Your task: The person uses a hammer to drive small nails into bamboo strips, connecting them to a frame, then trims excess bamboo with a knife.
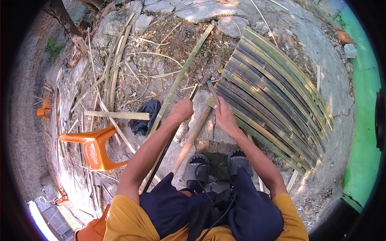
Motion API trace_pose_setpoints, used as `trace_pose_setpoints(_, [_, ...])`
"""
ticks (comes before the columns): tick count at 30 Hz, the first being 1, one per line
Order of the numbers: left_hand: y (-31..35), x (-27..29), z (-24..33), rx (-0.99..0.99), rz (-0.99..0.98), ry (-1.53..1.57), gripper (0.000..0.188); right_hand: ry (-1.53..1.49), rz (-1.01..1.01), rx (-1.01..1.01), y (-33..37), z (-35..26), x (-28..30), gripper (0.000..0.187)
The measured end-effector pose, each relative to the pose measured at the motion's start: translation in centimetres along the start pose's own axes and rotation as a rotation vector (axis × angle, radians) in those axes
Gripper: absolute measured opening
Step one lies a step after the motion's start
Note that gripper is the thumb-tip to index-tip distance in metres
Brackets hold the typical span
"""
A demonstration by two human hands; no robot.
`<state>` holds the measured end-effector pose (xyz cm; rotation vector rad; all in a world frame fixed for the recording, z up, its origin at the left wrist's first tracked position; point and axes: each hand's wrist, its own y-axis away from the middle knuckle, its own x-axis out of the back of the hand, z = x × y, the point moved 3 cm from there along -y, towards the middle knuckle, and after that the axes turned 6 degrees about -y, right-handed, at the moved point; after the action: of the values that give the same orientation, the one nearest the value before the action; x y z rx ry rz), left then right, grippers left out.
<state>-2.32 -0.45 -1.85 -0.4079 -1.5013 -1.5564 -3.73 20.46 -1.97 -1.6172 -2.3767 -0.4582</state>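
My left hand (183, 109) is closed round a long, narrow, dark bamboo strip (194, 92), which slants back beneath my left forearm toward my lap. In my right hand (226, 117) is a slim hand tool (213, 92) with a greyish shaft and a teal patch near its dark far end; its exact kind is too small to tell. The tool's tip points forward, a little apart from the strip's end. Between my hands, a round wooden pole (192, 141) lies slanting on the stone. To the right, split bamboo slats (277, 86) lie side by side, close to my right hand.
An orange plastic stool (95, 150) lies tipped over at left, near a black plastic bag (145, 116). A long bamboo slat (181, 76) slants ahead. Loose strips (114, 68) litter the rocky ground. My shoes (198, 166) rest below; a green wall (364, 120) borders the right.
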Motion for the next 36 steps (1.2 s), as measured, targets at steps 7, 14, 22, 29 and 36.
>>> trace_pose_setpoints(7, [0.8, 0.2, -0.5, 0.001, 0.086, -0.076, 0.026, -0.018, -0.031, -0.004, 0.6, -0.4, -0.9, 0.04])
trace_pose_setpoints(14, [1.2, 0.7, 0.2, 0.008, 0.092, -0.109, 0.025, -0.03, -0.031, 0.042, 1.3, -0.2, -2.0, 0.046])
trace_pose_setpoints(22, [0.0, 0.2, -0.1, 0.038, 0.043, -0.078, 0.029, -0.019, -0.034, -0.043, 1.7, -0.4, -3.0, 0.053])
trace_pose_setpoints(29, [0.0, 0.5, 1.4, 0.05, 0.022, -0.116, 0.031, 0.109, -0.051, -0.052, 2.1, -0.1, -2.4, 0.059])
trace_pose_setpoints(36, [-1.4, -0.3, -0.1, 0.012, 0.023, -0.126, 0.035, 0.008, -0.047, -0.031, 1.7, -1.7, -2.2, 0.061])
